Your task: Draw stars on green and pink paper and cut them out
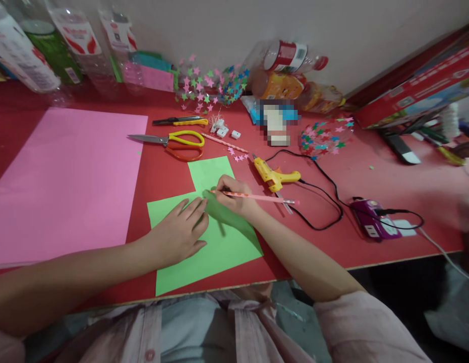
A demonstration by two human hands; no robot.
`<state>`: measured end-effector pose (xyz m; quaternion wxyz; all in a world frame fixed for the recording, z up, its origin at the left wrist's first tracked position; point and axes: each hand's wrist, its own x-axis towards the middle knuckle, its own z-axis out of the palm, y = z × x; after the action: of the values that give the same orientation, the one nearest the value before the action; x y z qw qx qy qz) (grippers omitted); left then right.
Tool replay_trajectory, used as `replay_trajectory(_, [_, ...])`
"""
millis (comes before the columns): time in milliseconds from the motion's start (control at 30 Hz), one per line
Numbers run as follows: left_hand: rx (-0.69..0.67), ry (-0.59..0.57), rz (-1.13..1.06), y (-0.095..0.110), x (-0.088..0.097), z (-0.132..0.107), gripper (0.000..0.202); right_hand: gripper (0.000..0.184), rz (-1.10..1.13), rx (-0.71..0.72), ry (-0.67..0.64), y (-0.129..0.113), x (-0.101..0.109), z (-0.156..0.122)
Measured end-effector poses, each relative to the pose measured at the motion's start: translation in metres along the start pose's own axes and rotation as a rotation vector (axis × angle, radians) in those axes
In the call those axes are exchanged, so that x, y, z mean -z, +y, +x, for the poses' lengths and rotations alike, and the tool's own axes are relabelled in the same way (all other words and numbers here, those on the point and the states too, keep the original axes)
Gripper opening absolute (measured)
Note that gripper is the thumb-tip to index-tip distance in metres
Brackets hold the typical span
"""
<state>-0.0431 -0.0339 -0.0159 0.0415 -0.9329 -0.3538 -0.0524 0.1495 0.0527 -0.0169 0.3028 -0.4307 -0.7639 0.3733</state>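
My right hand [234, 196] is closed around a pink pencil [267, 198], its eraser end pointing right and its tip low over green paper [181, 275]. My left hand [183, 232] lies on that paper with its fingers stretched out, close to the pencil tip. A narrower green piece [210, 170] extends at the top of the sheet; whether the two are joined I cannot tell. Beyond my hands lie scissors [185, 141] with yellow and orange handles, a yellow utility knife [185, 121] and a pink striped stick [225, 143].
Pink paper [68, 186] covers the left of the red table. Right of my hands, a yellow glue gun [276, 175] trails a black cable to a purple box [370, 218]. Star decorations [198, 85] and plastic bottles [77, 38] stand along the wall.
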Motion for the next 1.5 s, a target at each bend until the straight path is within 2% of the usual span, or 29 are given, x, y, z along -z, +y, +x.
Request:
replay_trajectory(500, [0.008, -0.005, -0.012, 0.0003, 0.0013, 0.0002, 0.049, 0.010, -0.018, -0.014, -0.020, -0.0028, -0.0008, -0.0004])
replay_trajectory(1000, [0.000, -0.025, -0.017, 0.0001, 0.0006, 0.0002, 0.048, 0.014, -0.134, -0.091, 0.080, -0.0055, -0.0030, -0.0029])
replay_trajectory(1500, [-0.001, -0.026, -0.021, -0.0003, 0.0003, -0.0001, 0.049, 0.013, -0.141, -0.100, 0.104, -0.0047, -0.0005, -0.0019])
